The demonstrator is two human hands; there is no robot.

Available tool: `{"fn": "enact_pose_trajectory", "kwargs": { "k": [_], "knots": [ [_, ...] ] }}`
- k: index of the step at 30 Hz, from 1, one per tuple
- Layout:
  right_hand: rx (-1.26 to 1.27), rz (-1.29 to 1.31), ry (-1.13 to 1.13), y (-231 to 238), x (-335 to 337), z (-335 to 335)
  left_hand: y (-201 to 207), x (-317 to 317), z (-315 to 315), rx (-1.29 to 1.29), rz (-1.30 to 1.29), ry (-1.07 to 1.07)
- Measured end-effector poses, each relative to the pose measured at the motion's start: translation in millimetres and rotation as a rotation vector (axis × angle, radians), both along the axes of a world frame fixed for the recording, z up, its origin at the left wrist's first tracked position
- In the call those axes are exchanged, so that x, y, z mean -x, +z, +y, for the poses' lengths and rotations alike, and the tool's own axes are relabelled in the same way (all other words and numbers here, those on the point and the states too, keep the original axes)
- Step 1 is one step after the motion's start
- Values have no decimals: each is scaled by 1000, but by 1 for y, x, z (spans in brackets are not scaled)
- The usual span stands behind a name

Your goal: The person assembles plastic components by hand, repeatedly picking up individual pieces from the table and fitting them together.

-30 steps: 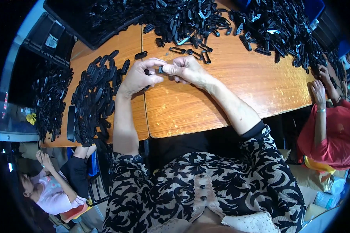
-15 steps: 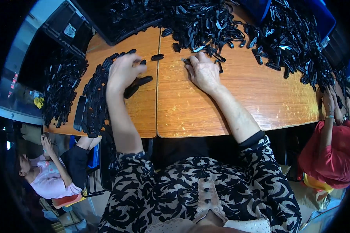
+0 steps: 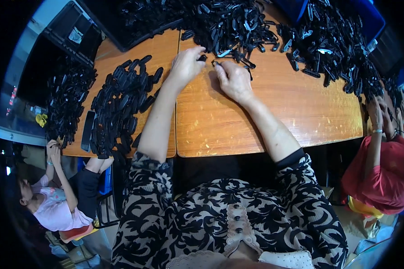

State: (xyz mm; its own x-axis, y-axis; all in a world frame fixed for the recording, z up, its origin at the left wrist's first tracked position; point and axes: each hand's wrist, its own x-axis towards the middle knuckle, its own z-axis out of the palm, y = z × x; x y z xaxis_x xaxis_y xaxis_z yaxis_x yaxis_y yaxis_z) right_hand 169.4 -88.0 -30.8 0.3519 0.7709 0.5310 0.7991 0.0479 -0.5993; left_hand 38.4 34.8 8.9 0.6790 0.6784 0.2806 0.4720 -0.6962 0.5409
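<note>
My left hand (image 3: 186,68) is above the seam between the two tabletops, its fingers closed on a small black plastic piece (image 3: 202,58). Just to its right, my right hand (image 3: 236,82) rests low over the wood with thumb and forefinger pinched on another small dark piece (image 3: 215,63), mostly covered by the fingertips. The two hands nearly meet. A loose heap of long black plastic pieces (image 3: 232,29) lies beyond my right hand. Left of my left forearm spreads a pile of similar rounded black pieces (image 3: 121,96).
A black bin (image 3: 121,42) stands at the back left, and a blue bin (image 3: 368,20) at the back right. More black pieces (image 3: 332,45) cover the right side. One person in pink (image 3: 60,204) sits at left, another in red (image 3: 379,179) at right.
My left hand has moved right from the left pile toward my right hand. The black piece that lay by the seam is off the table, now in my left fingers. My right hand has barely moved.
</note>
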Motion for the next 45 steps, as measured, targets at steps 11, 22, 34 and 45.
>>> {"fn": "enact_pose_trajectory", "kwargs": {
  "k": [11, 22, 34, 45],
  "knots": [
    [361, 895, 542, 24, -6, -14, -22, 36, -45, 663, -431, -238],
    [370, 917, 494, 25, 0, -7, -17, 45, -41, 573, -387, -266],
    [174, 429, 301, 7, -8, 4, -22, 29, -42, 279, -292, -251],
    [281, 579, 313, 30, 0, -12, -17, 36, -44, 281, -288, -295]
  ]
}}
